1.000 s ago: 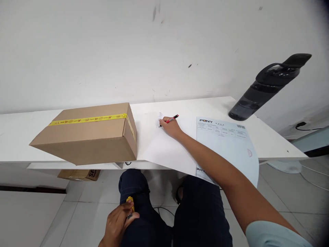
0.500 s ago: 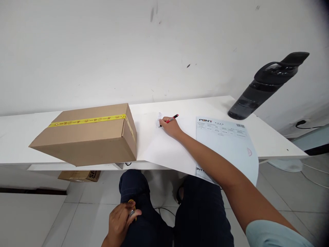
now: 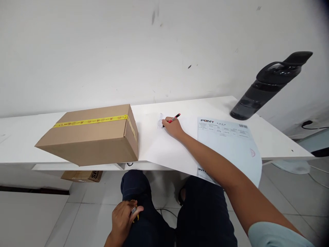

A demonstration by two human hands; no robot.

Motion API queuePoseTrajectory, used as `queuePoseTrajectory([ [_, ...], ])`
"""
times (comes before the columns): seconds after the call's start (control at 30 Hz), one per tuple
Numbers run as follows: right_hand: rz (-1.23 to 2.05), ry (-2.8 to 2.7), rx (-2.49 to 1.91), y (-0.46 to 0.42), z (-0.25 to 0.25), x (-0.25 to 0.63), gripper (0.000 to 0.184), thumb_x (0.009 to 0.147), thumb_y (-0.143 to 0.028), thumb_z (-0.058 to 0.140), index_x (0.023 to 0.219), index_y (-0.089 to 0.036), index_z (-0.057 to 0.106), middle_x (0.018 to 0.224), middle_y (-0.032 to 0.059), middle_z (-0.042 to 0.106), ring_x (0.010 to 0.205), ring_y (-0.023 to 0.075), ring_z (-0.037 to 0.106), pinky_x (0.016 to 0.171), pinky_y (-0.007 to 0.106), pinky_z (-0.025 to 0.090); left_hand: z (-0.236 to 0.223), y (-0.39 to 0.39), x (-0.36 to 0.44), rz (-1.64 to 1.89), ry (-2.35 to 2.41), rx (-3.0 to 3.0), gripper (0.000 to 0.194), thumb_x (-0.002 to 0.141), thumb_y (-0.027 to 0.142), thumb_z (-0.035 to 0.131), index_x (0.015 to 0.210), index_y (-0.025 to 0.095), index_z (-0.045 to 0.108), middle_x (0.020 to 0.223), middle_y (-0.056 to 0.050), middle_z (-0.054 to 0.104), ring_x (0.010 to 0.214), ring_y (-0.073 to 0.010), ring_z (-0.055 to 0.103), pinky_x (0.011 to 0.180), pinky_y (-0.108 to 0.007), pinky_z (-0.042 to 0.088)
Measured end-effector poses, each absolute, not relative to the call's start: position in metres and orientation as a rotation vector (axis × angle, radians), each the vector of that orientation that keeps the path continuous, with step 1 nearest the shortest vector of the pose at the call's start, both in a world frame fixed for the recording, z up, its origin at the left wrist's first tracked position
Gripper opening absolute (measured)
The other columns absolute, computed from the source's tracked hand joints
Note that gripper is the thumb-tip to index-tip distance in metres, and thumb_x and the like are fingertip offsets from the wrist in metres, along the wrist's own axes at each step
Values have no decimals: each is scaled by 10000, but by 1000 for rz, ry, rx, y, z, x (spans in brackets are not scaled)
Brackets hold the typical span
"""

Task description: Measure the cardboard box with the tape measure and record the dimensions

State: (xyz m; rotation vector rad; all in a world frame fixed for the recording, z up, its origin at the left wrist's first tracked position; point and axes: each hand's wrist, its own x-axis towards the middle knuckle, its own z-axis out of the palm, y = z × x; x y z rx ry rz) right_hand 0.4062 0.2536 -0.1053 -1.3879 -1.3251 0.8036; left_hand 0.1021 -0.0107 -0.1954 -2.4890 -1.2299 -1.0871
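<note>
My right hand point(image 3: 173, 127) is closed around a red and black pen point(image 3: 175, 118), its tip touching a white sheet of paper point(image 3: 169, 149) on the table. Small dark handwriting runs along the sheet's upper left part, beside my fingers. Under my right forearm lies a printed form point(image 3: 228, 147) with a PONY heading, partly covered by the arm. Low over my left thigh, my left hand point(image 3: 123, 216) is closed on a small yellow and silver object point(image 3: 134, 210). Most of that object is hidden in the fingers, so its kind is unclear.
A closed cardboard box point(image 3: 95, 137) with yellow tape stands on the white table point(image 3: 15, 137), left of the paper. At the right rear is a dark water bottle point(image 3: 267, 85). Another carton point(image 3: 82, 176) sits below the tabletop. A wall rises behind the table.
The whole view has shifted slightly, so everything appears a little further right. The pen has moved only a little on the paper; both hands keep their hold.
</note>
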Motion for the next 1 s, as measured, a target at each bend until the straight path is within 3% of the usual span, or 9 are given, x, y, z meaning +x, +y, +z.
queuePoseTrajectory([
  [0.3,667,-1418,-1470,254,-106,405,360,846,-355,487,585,-248,262,541,-51,284,534,129,309,512,279,271,-199,-10,97,-1130,-1276,-2484,202,943,331,635,800,191,610,728,6,737,646,-105,717,635,-192,542],
  [0.4,522,-1528,-1506,247,-98,405,302,917,-365,408,644,-240,386,619,-17,426,603,154,423,557,281,322,-192,-7,98,-1203,-1419,-2425,300,950,404,610,729,202,599,671,24,716,572,-100,691,550,-193,509],
  [0.47,408,-1649,-1505,238,-91,407,235,942,-356,408,776,-229,516,802,29,564,710,176,497,608,287,346,-180,-8,103,-1321,-1531,-2402,367,952,431,600,662,209,569,635,35,702,542,-99,683,503,-185,493],
  [0.57,285,-1845,-1526,223,-86,412,145,899,-220,480,977,-230,603,1088,80,613,784,199,536,630,299,334,-154,-14,117,-1607,-1655,-2419,402,926,438,627,604,214,540,604,37,695,550,-116,699,494,-184,510],
  [0.7,234,-2005,-1643,211,-86,419,321,806,-24,450,1028,-166,634,1103,146,623,713,211,567,601,312,342,-116,-21,137,-2031,-1881,-2335,440,853,475,695,566,212,489,576,5,680,567,-164,708,515,-228,537],
  [0.83,238,-2113,-1640,181,-77,420,482,861,-68,455,1331,-146,522,1195,168,617,757,236,635,645,356,464,-79,-6,155,-2414,-1959,-2203,497,763,542,759,559,210,450,569,-14,671,573,-178,694,524,-246,526],
  [1.0,177,-2267,-790,92,-58,396,853,872,-295,645,1566,-286,149,1512,178,428,1081,269,658,803,418,587,-29,31,188,-2972,-2044,-1941,574,656,667,789,604,202,457,595,-22,689,501,-136,615,485,-239,484],
])
